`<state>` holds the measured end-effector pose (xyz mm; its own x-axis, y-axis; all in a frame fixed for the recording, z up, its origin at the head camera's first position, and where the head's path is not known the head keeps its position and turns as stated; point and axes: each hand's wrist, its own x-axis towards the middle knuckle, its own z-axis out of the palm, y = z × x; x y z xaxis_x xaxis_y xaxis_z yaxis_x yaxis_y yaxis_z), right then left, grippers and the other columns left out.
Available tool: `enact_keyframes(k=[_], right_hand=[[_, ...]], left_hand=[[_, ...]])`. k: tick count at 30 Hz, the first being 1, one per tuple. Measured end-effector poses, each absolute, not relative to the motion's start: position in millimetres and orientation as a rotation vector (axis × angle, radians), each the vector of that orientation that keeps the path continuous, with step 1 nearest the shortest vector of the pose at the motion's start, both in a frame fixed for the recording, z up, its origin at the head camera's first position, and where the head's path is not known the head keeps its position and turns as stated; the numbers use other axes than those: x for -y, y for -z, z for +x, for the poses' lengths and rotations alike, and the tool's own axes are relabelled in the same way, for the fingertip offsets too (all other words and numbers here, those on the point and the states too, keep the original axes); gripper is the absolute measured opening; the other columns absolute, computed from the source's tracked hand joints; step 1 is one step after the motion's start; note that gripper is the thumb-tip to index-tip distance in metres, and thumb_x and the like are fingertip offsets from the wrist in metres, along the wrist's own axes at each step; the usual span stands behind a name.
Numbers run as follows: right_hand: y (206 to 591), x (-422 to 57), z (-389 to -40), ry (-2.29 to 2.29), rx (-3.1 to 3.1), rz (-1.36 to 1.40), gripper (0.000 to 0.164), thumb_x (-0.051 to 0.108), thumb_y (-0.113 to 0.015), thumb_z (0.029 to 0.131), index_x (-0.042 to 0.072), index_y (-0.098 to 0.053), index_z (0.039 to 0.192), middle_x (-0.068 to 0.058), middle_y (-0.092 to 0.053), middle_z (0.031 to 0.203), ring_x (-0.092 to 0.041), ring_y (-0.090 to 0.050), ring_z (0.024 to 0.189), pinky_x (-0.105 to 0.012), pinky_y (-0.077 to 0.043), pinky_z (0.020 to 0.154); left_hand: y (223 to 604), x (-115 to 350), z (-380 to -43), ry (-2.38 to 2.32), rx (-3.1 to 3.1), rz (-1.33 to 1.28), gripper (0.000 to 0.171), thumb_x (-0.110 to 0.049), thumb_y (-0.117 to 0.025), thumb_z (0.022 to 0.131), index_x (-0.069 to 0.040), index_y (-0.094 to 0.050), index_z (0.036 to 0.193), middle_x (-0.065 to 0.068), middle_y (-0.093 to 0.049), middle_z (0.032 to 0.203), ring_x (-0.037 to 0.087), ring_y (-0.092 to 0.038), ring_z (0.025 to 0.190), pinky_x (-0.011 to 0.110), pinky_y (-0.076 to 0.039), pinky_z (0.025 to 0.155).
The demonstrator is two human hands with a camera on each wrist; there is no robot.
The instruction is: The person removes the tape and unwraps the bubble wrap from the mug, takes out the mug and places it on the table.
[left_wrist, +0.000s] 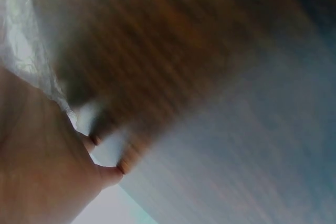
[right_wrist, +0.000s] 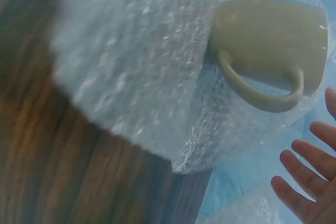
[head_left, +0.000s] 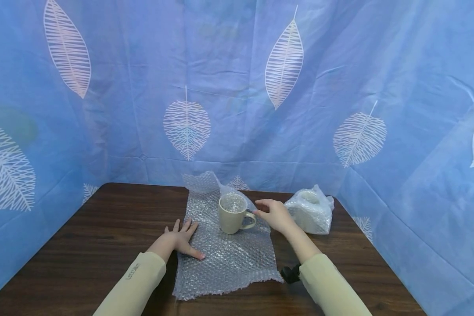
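A cream-coloured mug stands upright on a sheet of bubble wrap, with a crumpled piece of wrap visible inside its mouth. Its handle points right, toward my right hand. That hand is beside the handle, and in the right wrist view a gap shows between its spread fingers and the mug. My left hand lies with fingers spread at the left edge of the bubble wrap, its thumb on the sheet. The left wrist view is blurred and shows only part of the hand.
At the back right of the dark wooden table sits a bubble-wrapped bundle. Around the table hangs a blue curtain with white leaf prints. The wrap's far end curls up toward the curtain. A small black object shows by the right sleeve.
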<state>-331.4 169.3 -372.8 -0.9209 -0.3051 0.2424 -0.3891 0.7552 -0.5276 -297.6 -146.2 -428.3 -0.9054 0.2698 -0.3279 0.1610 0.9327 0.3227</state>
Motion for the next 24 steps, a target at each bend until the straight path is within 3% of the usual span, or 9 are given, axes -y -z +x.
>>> enact_keyframes(k=[5, 11, 17, 24], right_hand=[[369.7, -163.5, -338.2, -0.951, 2.882, 0.548, 0.055, 0.034, -0.066, 0.092, 0.010, -0.052, 0.139, -0.013, -0.048, 0.141, -0.036, -0.042, 0.129, -0.056, -0.038, 0.098], [366.8, -157.2, -347.0, -0.998, 2.902, 0.530, 0.052, 0.032, -0.064, 0.093, 0.007, -0.052, 0.138, -0.015, -0.052, 0.136, -0.035, -0.048, 0.123, -0.052, -0.043, 0.095], [367.9, -156.3, -352.8, -1.002, 2.953, 0.538, 0.051, 0.032, -0.065, 0.093, 0.006, -0.055, 0.135, -0.016, -0.056, 0.132, -0.034, -0.051, 0.121, -0.049, -0.045, 0.093], [364.9, -154.3, -353.2, -0.992, 2.976, 0.595, 0.047, 0.030, -0.068, 0.090, 0.007, -0.060, 0.130, -0.013, -0.059, 0.127, -0.031, -0.055, 0.115, -0.045, -0.049, 0.089]], left_hand=[[428.8, 145.7, -299.8, -0.415, -2.698, 0.293, 0.120, -0.072, -0.070, 0.067, -0.012, -0.013, 0.155, 0.016, 0.000, 0.159, 0.047, 0.008, 0.140, 0.070, 0.002, 0.103], [444.6, 149.7, -311.3, -0.429, -2.691, 0.278, 0.129, -0.080, -0.068, 0.060, -0.017, -0.009, 0.156, 0.013, 0.004, 0.159, 0.045, 0.013, 0.139, 0.070, 0.007, 0.102], [452.2, 150.9, -316.1, -0.419, -2.699, 0.275, 0.130, -0.081, -0.066, 0.059, -0.018, -0.009, 0.156, 0.012, 0.005, 0.159, 0.045, 0.014, 0.139, 0.071, 0.006, 0.102], [435.3, 145.8, -304.0, -0.411, -2.699, 0.271, 0.123, -0.074, -0.069, 0.065, -0.014, -0.012, 0.155, 0.014, 0.000, 0.159, 0.045, 0.009, 0.140, 0.069, 0.003, 0.104]])
